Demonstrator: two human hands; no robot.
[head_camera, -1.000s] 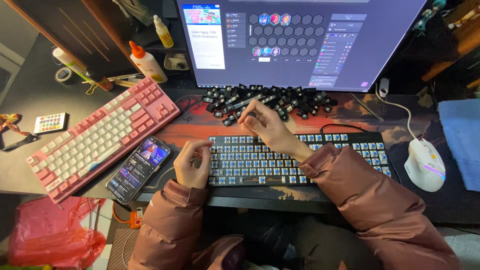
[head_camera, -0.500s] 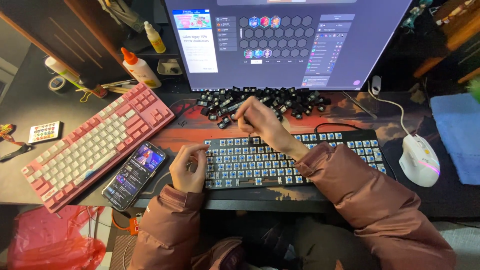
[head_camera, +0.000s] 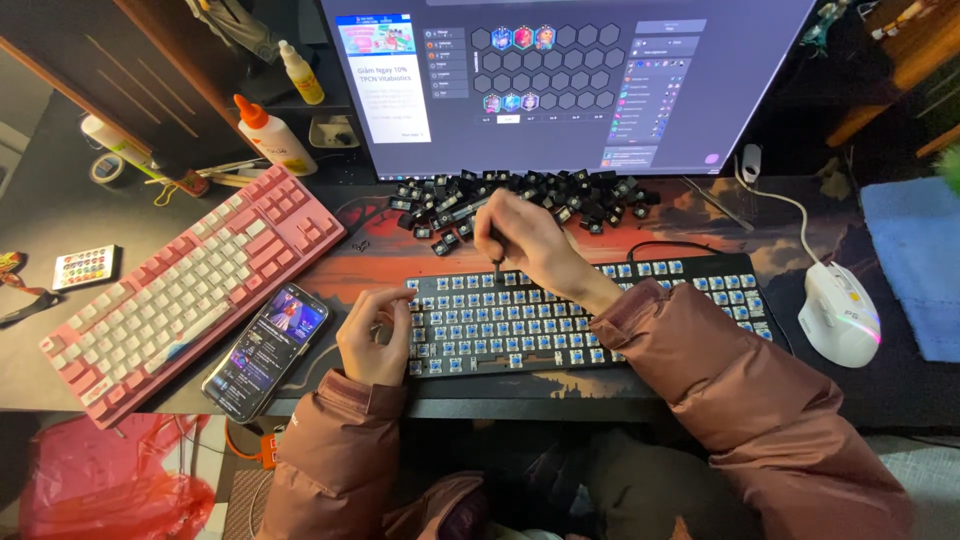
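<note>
Black keyboard (head_camera: 590, 315) lies under right hand (head_camera: 525, 235).

Pink keyboard (head_camera: 190, 290) lies at nine o'clock with a lit phone (head_camera: 266, 351) beside it, two glue bottles (head_camera: 274, 135) at eleven, monitor (head_camera: 570, 80) at twelve, white mouse (head_camera: 838, 314) at three.

The left hand (head_camera: 372, 335) lies near and left, palm down, fingers curled, forefinger stretched right. The right hand (head_camera: 525, 240) reaches farther and leftward, its fingers pinched together and pointing down, the puffy-sleeved forearm slanting back to the near right
</note>
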